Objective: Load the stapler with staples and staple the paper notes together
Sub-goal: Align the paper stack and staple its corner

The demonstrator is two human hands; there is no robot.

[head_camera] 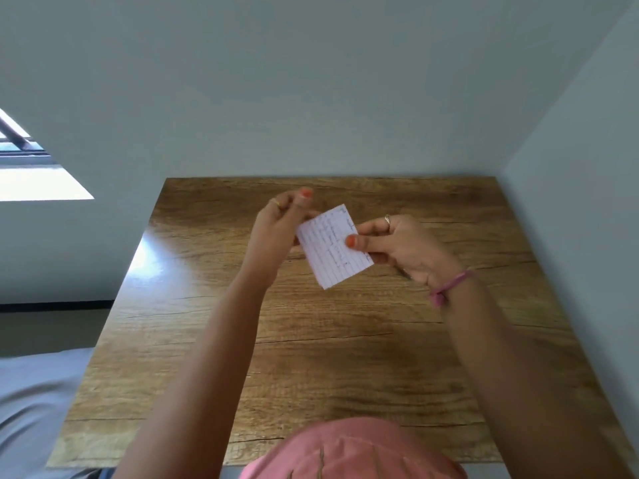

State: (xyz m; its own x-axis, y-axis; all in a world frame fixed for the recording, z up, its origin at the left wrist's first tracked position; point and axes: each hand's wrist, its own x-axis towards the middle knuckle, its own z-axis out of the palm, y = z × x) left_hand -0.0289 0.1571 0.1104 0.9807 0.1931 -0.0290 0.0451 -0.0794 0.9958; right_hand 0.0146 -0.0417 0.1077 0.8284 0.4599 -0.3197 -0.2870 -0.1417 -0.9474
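Note:
Small lined paper notes (328,250) with handwriting are held up above the wooden table (311,357). My right hand (397,247) pinches their right edge, thumb on top. My left hand (280,229) is at their left edge with fingers curled; whether it grips the paper or something hidden behind it I cannot tell. No stapler or staples are visible in the view.
The table stands against a grey wall at the back and another wall on the right. A window (31,167) is at the left. Pink clothing (352,451) shows at the bottom edge. A pink band is on my right wrist.

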